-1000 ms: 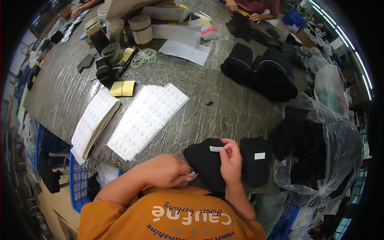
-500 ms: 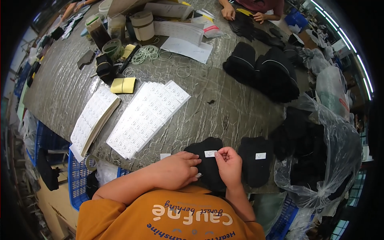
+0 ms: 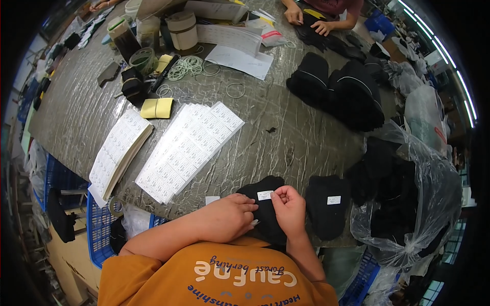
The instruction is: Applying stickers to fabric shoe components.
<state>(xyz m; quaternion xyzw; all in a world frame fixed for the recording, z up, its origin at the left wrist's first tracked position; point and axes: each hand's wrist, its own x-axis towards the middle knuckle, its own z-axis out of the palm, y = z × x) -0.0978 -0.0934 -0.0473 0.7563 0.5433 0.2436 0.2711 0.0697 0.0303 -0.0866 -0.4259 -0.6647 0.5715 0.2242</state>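
In front of me on the table lies a black fabric piece [image 3: 264,182], rounded at its far end. My left hand [image 3: 229,218] rests across its left side, fingers lying on the cloth. A small pale bit shows by that hand's lower fingers; what it is I cannot make out. My right hand [image 3: 289,208] is closed in a pinch at the right end of a white label [image 3: 264,195], which lies on or just over the cloth. To the right, a second black fabric piece [image 3: 326,219] carries a similar white label [image 3: 334,200].
Left of centre lie printed label sheets [image 3: 189,153] and a thick paper stack [image 3: 120,153]. Behind them are a yellow bundle [image 3: 156,108], white elastic bands [image 3: 186,69] and tubs. Right: black bundles [image 3: 352,94] and a clear plastic bag [image 3: 434,178]. Across the table, another person's hands handle black gloves.
My right hand has shifted slightly left with the label's end, and the label now tilts a little more. The other person's right-side hand has spread over the black gloves.
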